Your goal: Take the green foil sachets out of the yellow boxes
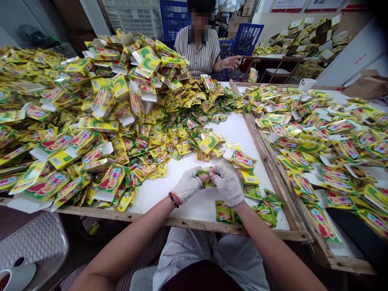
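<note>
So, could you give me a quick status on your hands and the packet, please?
Left hand and right hand both pinching one green sachet above the table. Loose sachets lie beside the right wrist.

A packing workshop; heaped sachets (169,133) and flat cartons (112,178) cover wooden-edged tables (194,222); crates (248,36) behind.

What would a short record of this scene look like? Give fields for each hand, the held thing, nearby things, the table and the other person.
left: left hand, white knit glove, pinches one end of the small green sachet
right: right hand, gloved, pinches its other end
nearby: loose green sachets by the near edge; flat cartons just beyond the hands
left side: big heap of cartons and sachets
table: white top, wooden rim
other person: co-worker in a striped shirt, at the far end
</note>
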`<state>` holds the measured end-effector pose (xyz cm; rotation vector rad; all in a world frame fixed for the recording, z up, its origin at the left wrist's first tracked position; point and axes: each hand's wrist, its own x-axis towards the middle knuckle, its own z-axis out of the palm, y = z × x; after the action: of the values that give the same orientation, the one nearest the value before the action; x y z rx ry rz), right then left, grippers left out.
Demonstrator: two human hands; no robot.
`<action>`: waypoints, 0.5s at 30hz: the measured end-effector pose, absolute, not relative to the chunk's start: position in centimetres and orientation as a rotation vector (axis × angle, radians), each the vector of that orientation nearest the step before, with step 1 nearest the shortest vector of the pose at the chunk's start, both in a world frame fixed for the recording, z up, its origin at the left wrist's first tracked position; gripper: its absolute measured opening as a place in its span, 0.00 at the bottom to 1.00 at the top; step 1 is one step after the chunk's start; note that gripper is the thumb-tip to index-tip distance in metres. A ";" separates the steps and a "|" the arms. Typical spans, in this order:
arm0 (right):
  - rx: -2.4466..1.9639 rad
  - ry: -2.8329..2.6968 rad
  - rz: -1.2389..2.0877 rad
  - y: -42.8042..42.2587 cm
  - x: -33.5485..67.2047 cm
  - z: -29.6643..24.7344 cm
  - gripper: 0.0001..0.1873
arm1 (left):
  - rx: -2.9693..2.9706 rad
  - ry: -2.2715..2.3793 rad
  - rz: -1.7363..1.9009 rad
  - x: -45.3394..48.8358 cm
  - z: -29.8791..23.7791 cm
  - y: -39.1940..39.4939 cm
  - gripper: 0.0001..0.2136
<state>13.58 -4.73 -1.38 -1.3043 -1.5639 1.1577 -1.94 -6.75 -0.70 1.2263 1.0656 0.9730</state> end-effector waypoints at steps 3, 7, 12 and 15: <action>-1.372 -1.641 1.051 -4.0 14.2 -2.0 0.15 | 1.099 1.051 1.026 -2.5 -0.9 -6.2 0.17; -1.540 -1.904 0.548 -2.5 15.1 -3.2 0.15 | 1.097 1.207 1.144 -4.1 -1.5 -5.3 0.16; -1.706 -2.180 0.360 -1.8 15.0 -3.4 0.15 | 1.081 1.446 1.172 -5.4 -1.6 -4.5 0.15; -1.738 -2.124 0.382 -2.0 15.3 -3.4 0.10 | 1.097 1.472 1.168 -5.4 -1.3 -4.6 0.14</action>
<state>15.32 -2.03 -3.40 -1.7377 -2.1239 0.3819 -5.41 -4.56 -1.31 1.0967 1.4720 1.1676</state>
